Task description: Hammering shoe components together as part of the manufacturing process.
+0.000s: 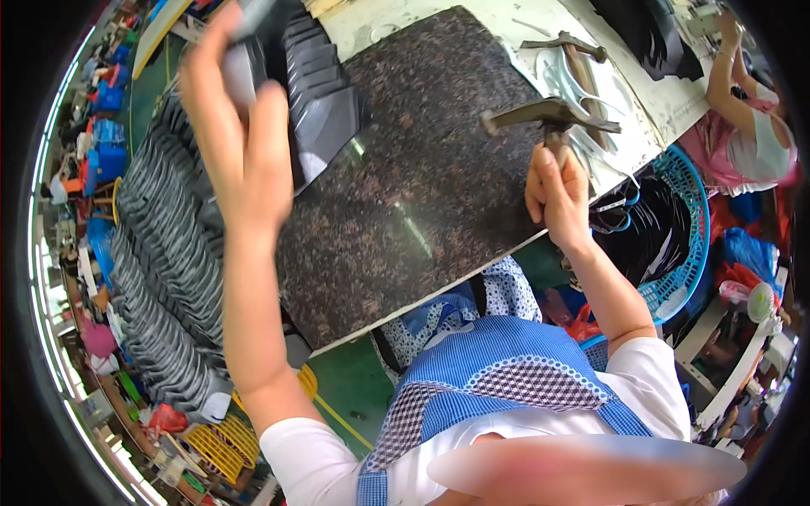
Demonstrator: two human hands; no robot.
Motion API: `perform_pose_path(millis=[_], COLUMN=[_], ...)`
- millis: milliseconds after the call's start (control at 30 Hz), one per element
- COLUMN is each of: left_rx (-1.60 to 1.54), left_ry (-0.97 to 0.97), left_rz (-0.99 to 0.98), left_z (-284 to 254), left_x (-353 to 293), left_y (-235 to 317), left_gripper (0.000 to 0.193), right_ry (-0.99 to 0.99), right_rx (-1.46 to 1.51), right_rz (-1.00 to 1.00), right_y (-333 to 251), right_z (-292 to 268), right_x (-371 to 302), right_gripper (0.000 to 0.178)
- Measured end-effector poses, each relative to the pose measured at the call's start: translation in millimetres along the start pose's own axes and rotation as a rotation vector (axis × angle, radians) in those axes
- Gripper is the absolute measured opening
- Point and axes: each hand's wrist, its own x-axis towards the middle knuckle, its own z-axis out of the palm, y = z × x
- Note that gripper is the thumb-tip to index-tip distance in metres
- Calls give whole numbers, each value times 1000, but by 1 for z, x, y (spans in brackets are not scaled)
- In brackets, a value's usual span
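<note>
My right hand (pixel 558 190) is closed round the handle of a hammer (pixel 547 112), whose long, narrow metal head is raised above the right edge of a dark speckled stone slab (pixel 422 126). My left hand (pixel 240 160) is blurred at the slab's far left corner. Between its thumb and fingers is a smeared dark, shiny flat piece (pixel 240 72), which it seems to grip. Beside that hand, a row of overlapping black flat pieces (pixel 325 118) rests on the slab; their material is hard to make out.
A second hammer (pixel 578 59) lies among white strips on the pale table (pixel 523 21). Blue-handled scissors (pixel 623 217) are near a blue basket (pixel 702 207) of black pieces. Rows of stacked dark pieces (pixel 164 253) stand left of the slab. A co-worker's arm (pixel 727 84) is at far right.
</note>
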Motion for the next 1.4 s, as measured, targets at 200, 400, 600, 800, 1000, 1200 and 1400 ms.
perform_pose_path(millis=[200,400,600,800,1000,1200,1400], left_rx=[512,389,663,387,-595,-928,-210], left_ry=[-671,-355,-399,-749,-1162,-1106,-615], left_rz=[271,242,-115,-107,-578,-902,-336], left_z=[110,47,-65,-68,-95,-31,27], left_x=[19,-32,-127,-121,-95,-139,-145], left_y=[-88,-47,-70,-22,62,30,29], left_gripper=[60,64,51,23,90,43,25], right_ry=[-127,-76,-99,-70,-241,-362,-293], right_rx=[29,43,2,-85,-38,-99,-718], right_rz=[63,36,57,31,-67,290,-381], right_y=[-2,-3,-2,-4,0,-24,-18], right_z=[13,3,7,9,9,60,15], right_x=[-1,-2,0,2,-3,-24,-6], right_gripper=[26,25,23,19,53,39,18])
